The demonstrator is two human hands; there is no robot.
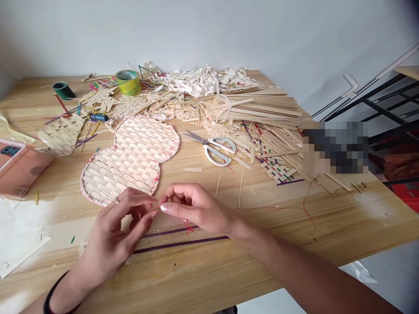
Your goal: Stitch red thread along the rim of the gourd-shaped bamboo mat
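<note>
Left hand (119,224), grip unclear, is sitting nearer the woven mat (134,155) slanting rightward beyond; right hand (194,206) is pinching red thread (189,227).

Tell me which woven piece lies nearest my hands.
The gourd-shaped piece, just beyond the left hand. It alone has a rounded outline; the plain piece at left and the multicoloured piece at right lie farther away.
</note>
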